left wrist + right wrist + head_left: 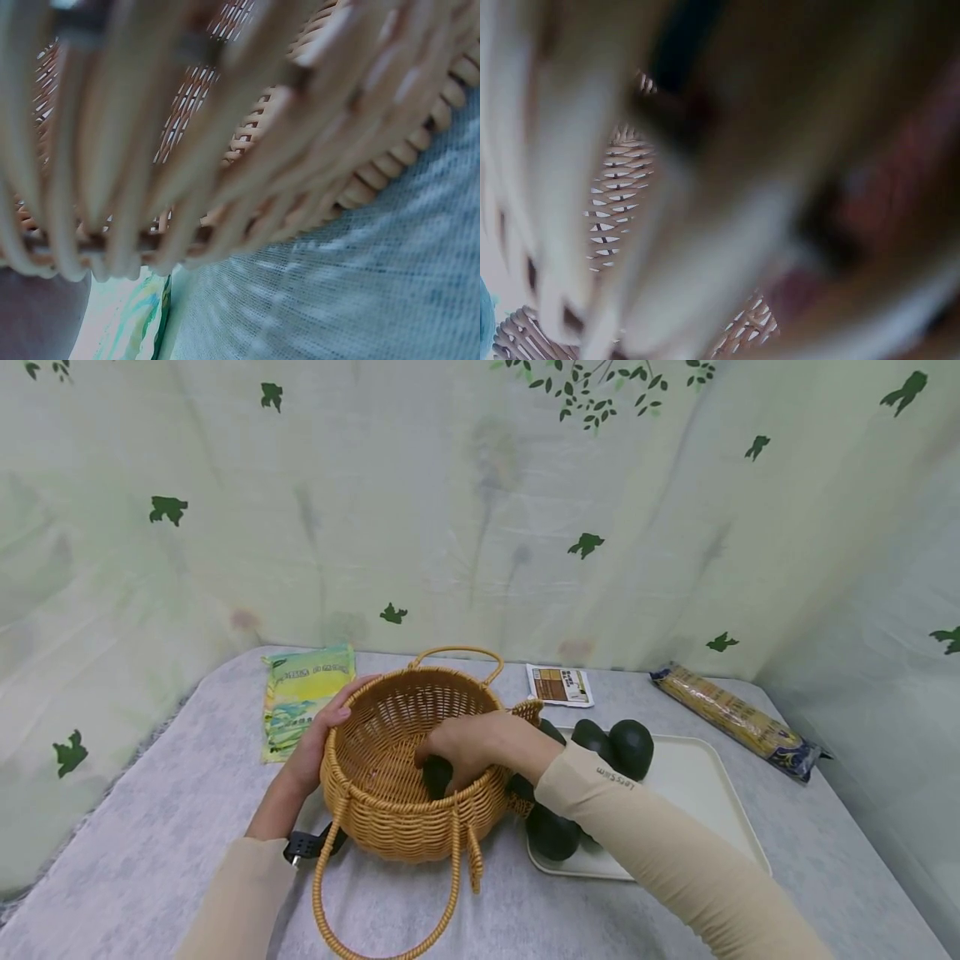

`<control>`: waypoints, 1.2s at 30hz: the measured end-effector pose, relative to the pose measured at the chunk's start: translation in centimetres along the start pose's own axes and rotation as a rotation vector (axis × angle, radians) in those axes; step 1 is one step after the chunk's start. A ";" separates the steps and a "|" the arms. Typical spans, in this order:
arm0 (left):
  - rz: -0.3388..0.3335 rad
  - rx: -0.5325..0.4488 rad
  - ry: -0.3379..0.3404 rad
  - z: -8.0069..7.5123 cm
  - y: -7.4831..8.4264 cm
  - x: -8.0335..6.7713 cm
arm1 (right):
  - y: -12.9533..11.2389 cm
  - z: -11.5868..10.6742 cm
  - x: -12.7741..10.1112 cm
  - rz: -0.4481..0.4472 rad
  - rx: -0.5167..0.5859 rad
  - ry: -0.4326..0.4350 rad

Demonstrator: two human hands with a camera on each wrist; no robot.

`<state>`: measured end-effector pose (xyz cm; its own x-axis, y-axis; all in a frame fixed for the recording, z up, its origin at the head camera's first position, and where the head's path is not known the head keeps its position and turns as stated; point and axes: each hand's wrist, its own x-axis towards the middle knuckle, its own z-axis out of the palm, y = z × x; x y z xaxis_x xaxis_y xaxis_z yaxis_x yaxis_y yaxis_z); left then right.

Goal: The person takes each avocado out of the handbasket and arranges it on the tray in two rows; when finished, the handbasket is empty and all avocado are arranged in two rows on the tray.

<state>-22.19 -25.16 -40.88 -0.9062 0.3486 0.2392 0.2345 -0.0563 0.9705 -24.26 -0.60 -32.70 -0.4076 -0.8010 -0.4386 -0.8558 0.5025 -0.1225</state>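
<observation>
A round tan wicker basket (405, 835) with two looped handles stands at the middle of the table. My left hand (311, 747) rests along its outer left side, fingers extended beside the rim and thumb near the edge. Inside the basket, my right hand (480, 739) holds a dark green avocado (437, 777) low down near the bottom; part of the fruit is hidden by the fingers. The left wrist view shows the basket's woven wall (247, 172) very close. Blurred wicker (622, 195) fills much of the right wrist view, where the avocado cannot be made out clearly.
Several avocados (632, 748) lie on a white tray (697, 785) to the right, partly under the right forearm. A yellow-green packet (309, 689) lies behind left, a small white-brown packet (560, 685) at the back, a long golden package (731, 714) at far right.
</observation>
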 end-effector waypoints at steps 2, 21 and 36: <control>0.000 0.000 0.001 0.0 0.0 0.0 | -0.1 0.1 0.0 0.003 -0.034 0.026; 0.001 0.012 0.010 0.1 0.3 -0.1 | -0.3 0.0 0.0 0.001 -0.046 -0.036; -0.028 0.010 0.005 0.0 0.3 -0.1 | -0.1 0.0 -0.3 -0.063 -0.054 0.096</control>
<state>-22.06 -25.18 -40.63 -0.9143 0.3452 0.2118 0.2121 -0.0372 0.9765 -24.09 -0.43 -32.56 -0.3787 -0.8593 -0.3437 -0.8957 0.4338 -0.0976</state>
